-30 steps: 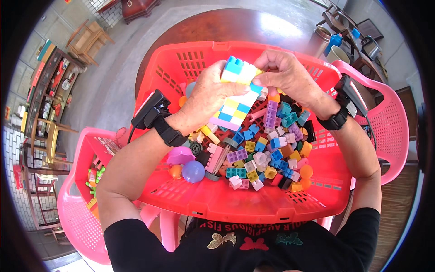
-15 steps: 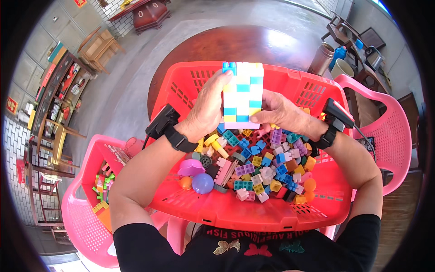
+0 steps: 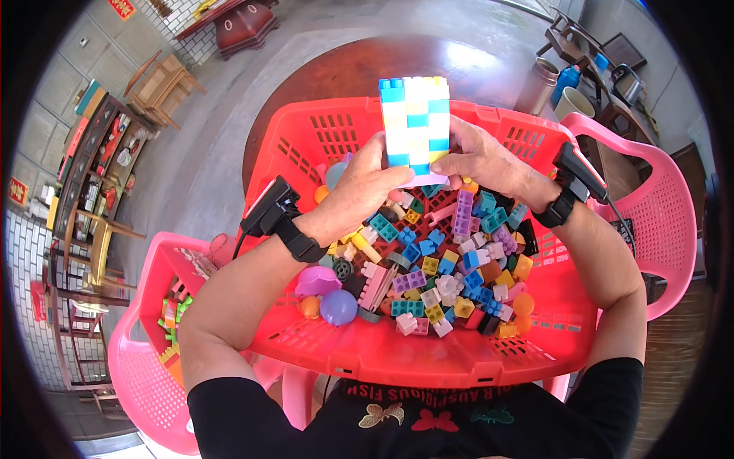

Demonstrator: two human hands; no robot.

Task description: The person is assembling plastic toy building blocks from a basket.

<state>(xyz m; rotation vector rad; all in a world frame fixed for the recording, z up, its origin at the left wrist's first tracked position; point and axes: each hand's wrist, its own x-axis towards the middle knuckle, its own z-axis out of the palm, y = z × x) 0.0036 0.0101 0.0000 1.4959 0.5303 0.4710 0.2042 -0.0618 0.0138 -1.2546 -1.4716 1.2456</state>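
Together, left hand (image 3: 358, 190) and right hand (image 3: 483, 161) clasped, low down, a block tower (image 3: 417, 130) — white, blue, yellow — above loose bricks (image 3: 411, 281) in a red basket (image 3: 382, 358).

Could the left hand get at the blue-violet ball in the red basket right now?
Probably yes: the blue-violet ball lies uncovered, toward the near left. But the left hand holds the block tower, so it would likely need to let go first.

On my feed I see a flask (image 3: 537, 88) beside a blue bottle (image 3: 567, 79), a pink chair (image 3: 659, 222) at right, and a wooden chair (image 3: 163, 88) near a shelf (image 3: 90, 162).
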